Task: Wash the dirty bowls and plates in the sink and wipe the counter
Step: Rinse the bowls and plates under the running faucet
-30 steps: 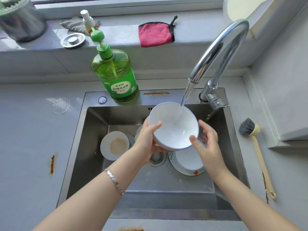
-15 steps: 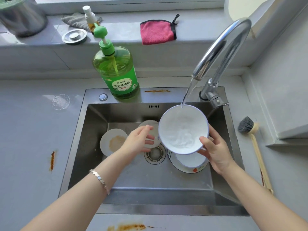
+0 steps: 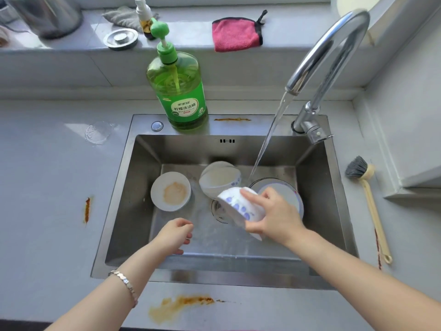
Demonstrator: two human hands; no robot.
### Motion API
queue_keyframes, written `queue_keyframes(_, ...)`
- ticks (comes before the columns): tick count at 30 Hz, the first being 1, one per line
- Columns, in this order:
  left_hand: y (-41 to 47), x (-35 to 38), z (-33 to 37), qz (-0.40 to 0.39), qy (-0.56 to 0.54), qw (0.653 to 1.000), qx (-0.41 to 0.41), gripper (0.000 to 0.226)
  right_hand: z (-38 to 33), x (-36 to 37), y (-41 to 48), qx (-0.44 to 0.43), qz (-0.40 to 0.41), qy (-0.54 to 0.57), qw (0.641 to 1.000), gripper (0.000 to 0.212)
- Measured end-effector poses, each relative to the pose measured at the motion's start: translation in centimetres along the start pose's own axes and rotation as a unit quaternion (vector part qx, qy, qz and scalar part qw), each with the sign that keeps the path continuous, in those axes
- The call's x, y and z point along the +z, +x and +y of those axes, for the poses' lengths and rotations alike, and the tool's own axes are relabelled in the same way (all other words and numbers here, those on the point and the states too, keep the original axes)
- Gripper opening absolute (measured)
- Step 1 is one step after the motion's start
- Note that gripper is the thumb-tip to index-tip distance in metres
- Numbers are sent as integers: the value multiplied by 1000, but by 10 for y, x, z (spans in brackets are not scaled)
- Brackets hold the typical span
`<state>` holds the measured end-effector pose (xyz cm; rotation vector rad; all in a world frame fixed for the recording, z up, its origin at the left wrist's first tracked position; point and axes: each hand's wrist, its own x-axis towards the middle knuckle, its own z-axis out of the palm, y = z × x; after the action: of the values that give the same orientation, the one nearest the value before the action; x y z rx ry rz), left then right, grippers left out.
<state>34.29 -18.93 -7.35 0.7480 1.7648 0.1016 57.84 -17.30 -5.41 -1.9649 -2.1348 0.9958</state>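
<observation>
My right hand (image 3: 274, 216) grips one bowl (image 3: 238, 206), tipped over the sink (image 3: 119, 211). My left fingers (image 3: 187, 229) curl loosely, empty. The dirty saucer (image 3: 170, 191) and stained counter (image 3: 47, 187) remain.

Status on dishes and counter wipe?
Done: nothing set aside clean. In hand: right hand holds the patterned bowl tipped over the drain, tap running. To do: stained saucer, second bowl, plate, orange counter smears.

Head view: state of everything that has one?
Tap: running.
Held bowl: tipped over, gripped by right hand.
Left hand: empty, loosely curled.
Dish: dirty, orange residue.
Second bowl: lying tilted in sink.
Counter: orange stains.
Soap bottle: upright.
</observation>
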Motion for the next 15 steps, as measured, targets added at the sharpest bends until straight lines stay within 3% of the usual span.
queue_keyframes(4, 1, 6, -4, -9, 33, 999, -5, 19, 5, 10, -10, -21, -26, -78, 996, 72)
queue_keyframes(7, 1, 10, -1, -9, 45, 999, 4, 20, 33, 7, -13, 93, -12, -33, 995, 70)
queue_keyframes(9, 2, 14, 1, -11, 53, 998, 12, 21, 61, 5, -14, 193, 52, 85, 976, 63)
queue_keyframes(11, 4, 18, 3, -17, 59, 998, 14, 19, 86, 3, -14, 277, 123, 241, 922, 50)
queue_keyframes(15, 7, 28, 8, -28, 66, 997, 12, 17, 113, 6, -5, 370, 155, 472, 785, 42)
